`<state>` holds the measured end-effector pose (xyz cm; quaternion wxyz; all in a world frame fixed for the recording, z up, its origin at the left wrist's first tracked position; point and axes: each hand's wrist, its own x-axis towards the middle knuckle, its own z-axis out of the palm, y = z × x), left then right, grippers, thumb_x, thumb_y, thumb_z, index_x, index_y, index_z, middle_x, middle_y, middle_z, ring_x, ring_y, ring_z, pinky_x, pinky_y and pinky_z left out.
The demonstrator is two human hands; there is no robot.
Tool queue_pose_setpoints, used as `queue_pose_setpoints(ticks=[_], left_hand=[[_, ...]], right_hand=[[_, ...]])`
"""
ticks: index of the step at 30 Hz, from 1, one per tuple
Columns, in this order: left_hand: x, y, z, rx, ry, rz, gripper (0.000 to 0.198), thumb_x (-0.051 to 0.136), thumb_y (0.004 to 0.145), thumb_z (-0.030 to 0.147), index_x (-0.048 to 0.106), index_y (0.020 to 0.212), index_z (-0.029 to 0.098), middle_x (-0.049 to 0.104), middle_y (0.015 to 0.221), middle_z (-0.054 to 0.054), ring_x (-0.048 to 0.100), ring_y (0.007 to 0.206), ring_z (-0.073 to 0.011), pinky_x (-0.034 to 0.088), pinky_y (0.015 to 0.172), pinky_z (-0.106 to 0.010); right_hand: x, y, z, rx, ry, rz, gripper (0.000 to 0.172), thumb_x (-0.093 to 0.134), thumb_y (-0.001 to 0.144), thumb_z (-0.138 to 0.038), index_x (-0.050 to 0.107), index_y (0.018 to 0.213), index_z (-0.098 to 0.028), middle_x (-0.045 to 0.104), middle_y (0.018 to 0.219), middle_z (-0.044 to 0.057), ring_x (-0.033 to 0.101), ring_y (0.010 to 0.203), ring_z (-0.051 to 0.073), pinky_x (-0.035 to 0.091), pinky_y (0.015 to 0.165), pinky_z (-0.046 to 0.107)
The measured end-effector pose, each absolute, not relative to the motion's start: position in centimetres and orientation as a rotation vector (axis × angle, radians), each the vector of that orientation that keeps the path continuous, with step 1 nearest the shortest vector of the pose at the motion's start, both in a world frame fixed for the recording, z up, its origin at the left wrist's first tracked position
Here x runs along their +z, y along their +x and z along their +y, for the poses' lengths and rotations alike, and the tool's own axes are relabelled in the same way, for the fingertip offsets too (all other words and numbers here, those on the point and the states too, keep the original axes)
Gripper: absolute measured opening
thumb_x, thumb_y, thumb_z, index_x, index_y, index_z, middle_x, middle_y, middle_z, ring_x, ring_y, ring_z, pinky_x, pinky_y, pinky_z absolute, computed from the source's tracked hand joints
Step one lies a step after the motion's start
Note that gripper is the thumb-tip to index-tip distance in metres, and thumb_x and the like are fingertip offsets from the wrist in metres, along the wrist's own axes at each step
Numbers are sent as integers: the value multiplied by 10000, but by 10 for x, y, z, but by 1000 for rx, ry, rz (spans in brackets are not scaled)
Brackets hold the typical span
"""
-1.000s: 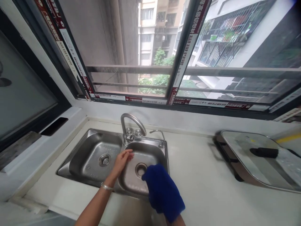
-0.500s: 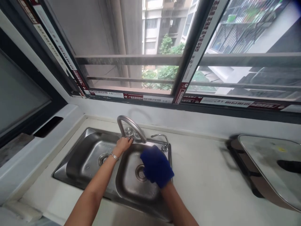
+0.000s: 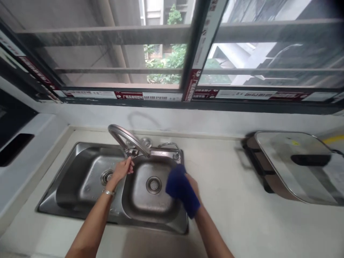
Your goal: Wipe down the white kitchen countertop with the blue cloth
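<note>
My right hand is closed on a blue cloth, which drapes over the fingers and down to the wrist at the right rim of the sink. Most of that hand is hidden by the cloth. My left hand, with a bracelet at the wrist, is over the divider between the two basins. Its fingers are curled, and nothing shows in them. Just above its fingertips is the base of the curved metal faucet; whether they touch is unclear. The faucet's spout points over the right basin, and no water stream is visible.
A small thin spout stands at the sink's back right corner. On the right of the white countertop sits an electric pan with a glass lid. A dark phone-like slab lies on the left ledge. Windows rise behind.
My left hand has drawn back from the faucet base toward me. My right hand with the blue cloth has moved from above the right basin to its right rim. The view has tilted down.
</note>
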<state>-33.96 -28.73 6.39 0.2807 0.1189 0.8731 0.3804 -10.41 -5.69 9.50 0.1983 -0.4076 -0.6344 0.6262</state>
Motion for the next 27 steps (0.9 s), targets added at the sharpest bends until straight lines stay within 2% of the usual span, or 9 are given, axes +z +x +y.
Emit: queue_pose_setpoints(ticks=[4,7,10,13,15,18,20,23,27], left_hand=[[51,-312,-308,1351,166,2184,621,413,853,766,651,845,193,681,697,-31,670,670,-179,559,682,-313],[42,-299,-318,1476,79,2106,607,499,811,762,654,853,176,680,703,-37,661,652,-171,560,678,-316],[32,-289,-320,1577,-3,2050,615,510,802,764,640,867,166,681,714,-50,669,674,-175,565,687,-325],[26,-284,-313,1687,-54,2008,615,476,824,755,625,952,172,702,802,-66,690,755,-183,572,736,-337],[26,-284,-305,1746,-67,1991,614,451,842,746,620,994,176,712,860,-79,698,797,-190,577,769,-349],[31,-290,-300,1808,-68,1981,618,395,871,733,627,999,175,723,901,-97,708,822,-201,584,791,-367],[33,-293,-309,1824,-77,1993,633,334,889,729,637,914,174,725,860,-102,707,788,-206,586,774,-370],[28,-288,-339,1746,-113,2119,669,268,898,735,601,664,204,676,666,-84,667,667,-202,570,733,-362],[13,-267,-377,1605,-150,2377,578,411,859,715,639,680,215,658,656,-58,628,697,-208,536,788,-358]], right_hand=[[64,-39,-2,1130,-1183,-2153,689,492,802,-743,689,1122,-165,730,1046,134,657,950,291,534,920,453],[50,-24,15,793,-1003,-2353,788,434,812,-793,673,1143,-119,698,1147,216,639,1058,366,487,992,569],[72,-45,-6,876,-769,-2415,675,437,884,-707,665,1172,-141,672,1245,201,611,1171,354,454,1056,567],[123,-93,-43,1290,-563,-2392,512,434,949,-584,644,1231,-210,723,1149,116,686,999,253,551,903,422],[156,-128,-66,1350,-441,-2315,483,430,958,-555,643,1225,-213,723,1136,102,693,909,219,557,838,376],[179,-167,-90,1339,-292,-2352,426,424,956,-540,694,920,-213,734,901,63,660,757,178,529,742,316],[171,-183,-104,1485,-261,-2447,453,406,947,-559,651,776,-218,697,747,36,622,652,157,498,649,282],[137,-205,-123,1649,-311,-2661,478,336,948,-576,603,769,-221,656,673,20,608,595,158,468,588,270],[99,-248,-146,1108,-505,-2965,475,291,988,-522,623,875,-202,713,836,94,675,822,221,481,747,311]])
